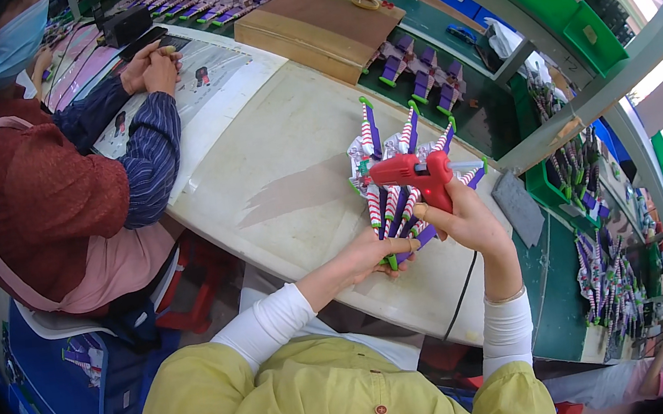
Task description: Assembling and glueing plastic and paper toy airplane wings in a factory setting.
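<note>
My right hand (476,220) is wrapped around the grip of a red hot glue gun (399,169), whose nozzle points left. A black cord hangs below that hand. Under the gun lies a cluster of toy figure parts (389,201), white and purple with red stripes and green ends. My left hand (359,255) closes around the near ends of these parts, close to the front edge of the pale worktable (291,162). The gun hides part of the cluster, so I cannot tell whether its tip touches it.
A brown cardboard box (315,27) stands at the table's far side, with similar toy parts (423,75) on the green belt behind. To the right are a grey slab (518,209) and green bins (558,188). A masked co-worker (66,185) sits at left, hands together.
</note>
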Motion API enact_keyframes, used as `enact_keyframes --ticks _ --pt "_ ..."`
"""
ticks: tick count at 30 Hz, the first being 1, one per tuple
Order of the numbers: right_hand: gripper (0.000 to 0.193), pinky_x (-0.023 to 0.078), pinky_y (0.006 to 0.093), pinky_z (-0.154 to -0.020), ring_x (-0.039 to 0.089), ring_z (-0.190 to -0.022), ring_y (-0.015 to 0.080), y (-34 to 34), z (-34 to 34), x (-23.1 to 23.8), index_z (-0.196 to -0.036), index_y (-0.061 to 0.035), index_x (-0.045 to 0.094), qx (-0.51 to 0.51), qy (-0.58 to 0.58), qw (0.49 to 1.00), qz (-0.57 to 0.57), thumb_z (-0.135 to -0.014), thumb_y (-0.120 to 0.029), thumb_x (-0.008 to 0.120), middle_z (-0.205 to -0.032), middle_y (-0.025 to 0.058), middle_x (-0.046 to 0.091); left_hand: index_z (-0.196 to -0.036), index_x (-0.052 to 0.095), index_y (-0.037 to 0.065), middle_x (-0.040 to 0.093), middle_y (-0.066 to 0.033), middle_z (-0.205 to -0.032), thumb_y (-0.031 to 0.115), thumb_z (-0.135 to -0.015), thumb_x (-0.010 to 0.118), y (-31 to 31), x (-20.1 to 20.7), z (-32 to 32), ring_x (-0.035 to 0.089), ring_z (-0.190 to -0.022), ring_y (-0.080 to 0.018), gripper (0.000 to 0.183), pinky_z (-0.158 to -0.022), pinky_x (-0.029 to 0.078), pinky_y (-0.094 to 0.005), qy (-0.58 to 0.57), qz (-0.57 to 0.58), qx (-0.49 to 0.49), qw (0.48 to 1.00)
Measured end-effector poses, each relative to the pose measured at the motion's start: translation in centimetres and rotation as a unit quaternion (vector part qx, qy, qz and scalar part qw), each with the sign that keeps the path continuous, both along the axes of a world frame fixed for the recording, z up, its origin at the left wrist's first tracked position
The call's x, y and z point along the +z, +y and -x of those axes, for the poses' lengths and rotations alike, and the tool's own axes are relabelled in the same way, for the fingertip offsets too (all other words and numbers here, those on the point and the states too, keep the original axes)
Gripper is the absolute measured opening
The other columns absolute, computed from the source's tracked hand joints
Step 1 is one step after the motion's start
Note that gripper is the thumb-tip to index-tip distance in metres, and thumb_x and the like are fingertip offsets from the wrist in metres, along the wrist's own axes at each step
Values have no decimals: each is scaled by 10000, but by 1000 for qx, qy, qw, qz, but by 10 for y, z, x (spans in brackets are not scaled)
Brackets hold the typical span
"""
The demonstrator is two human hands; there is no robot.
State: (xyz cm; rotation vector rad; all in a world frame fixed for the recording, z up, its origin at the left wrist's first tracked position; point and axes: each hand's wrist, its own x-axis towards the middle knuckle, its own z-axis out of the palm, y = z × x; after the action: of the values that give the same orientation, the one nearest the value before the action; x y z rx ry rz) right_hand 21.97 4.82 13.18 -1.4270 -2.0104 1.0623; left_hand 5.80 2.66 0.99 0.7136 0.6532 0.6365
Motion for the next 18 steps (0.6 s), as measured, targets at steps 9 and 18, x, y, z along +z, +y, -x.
enact_keyframes --ticks 9,18 --pt "483 435 304 -522 541 -594 130 0 1 2 -1227 13 486 11 -28 998 55 -854 -211 697 -768 43 564 -992 604 60 630 -43 -788 206 -845 715 0 0 1 609 -622 -118 235 -514 500 -259 -17 3 5 1000" --pt "497 430 282 -546 534 -635 125 9 9 -3 -1245 22 479 -16 -12 1000 19 -860 -206 693 -780 50 552 -1047 609 85 661 -41 -850 237 -851 723 -1 -4 1 629 -648 -103 272 -539 521 -259 -16 -8 -5 1000"
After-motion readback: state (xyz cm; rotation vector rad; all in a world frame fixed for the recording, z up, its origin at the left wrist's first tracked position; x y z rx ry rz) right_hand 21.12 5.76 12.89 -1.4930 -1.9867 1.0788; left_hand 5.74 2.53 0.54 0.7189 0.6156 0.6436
